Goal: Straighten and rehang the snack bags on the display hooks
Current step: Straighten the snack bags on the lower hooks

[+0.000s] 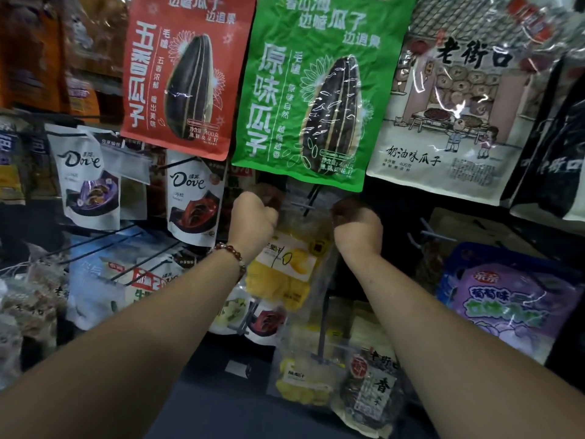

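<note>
while both fists pinch its top corners, left hand [253, 217] and right hand [357, 228] hold the clear yellow-snack bag [286, 267] up, seemingly at a hook [308, 198].

arms: bare, no sleeves | left wrist: bracelet [232, 255] of round reddish-brown beads, one pale

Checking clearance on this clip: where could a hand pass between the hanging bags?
A dark gap lies right of the right hand, under the cream seed bag and above the purple bag. Left of the left hand, the Dove bags crowd together.
</note>
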A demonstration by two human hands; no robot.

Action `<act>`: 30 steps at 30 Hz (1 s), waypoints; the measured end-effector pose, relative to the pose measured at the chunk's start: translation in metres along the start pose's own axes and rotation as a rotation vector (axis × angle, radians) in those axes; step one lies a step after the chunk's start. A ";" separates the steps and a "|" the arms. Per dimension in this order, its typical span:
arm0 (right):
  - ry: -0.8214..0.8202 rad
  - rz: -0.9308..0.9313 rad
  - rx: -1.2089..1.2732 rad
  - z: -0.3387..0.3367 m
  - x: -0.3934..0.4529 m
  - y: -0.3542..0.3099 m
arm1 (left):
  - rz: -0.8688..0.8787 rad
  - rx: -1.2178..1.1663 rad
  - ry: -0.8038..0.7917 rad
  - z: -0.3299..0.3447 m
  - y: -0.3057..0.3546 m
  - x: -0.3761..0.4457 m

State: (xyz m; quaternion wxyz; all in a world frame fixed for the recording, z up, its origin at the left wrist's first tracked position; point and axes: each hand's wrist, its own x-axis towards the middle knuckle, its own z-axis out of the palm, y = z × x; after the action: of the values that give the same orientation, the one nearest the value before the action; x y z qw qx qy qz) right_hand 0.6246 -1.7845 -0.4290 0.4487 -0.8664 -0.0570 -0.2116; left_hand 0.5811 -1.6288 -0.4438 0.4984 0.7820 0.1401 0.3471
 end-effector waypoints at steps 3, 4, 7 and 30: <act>0.023 0.009 -0.005 0.001 -0.005 0.002 | 0.066 -0.054 -0.018 -0.001 -0.003 0.002; 0.033 0.005 0.010 0.001 -0.008 0.002 | 0.117 -0.013 -0.033 -0.002 -0.008 0.001; 0.004 -0.087 -0.113 0.000 -0.024 0.008 | 0.184 0.200 -0.039 -0.002 -0.020 -0.007; -0.303 -0.331 -0.609 -0.137 -0.146 0.090 | 0.608 0.898 -0.314 0.008 0.010 -0.193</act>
State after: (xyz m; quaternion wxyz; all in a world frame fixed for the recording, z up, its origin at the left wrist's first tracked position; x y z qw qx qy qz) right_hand 0.4752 -1.9345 -0.4885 0.1167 -0.9606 -0.1964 -0.1582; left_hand 0.4464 -1.7484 -0.5152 0.0091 0.9647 -0.0333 0.2609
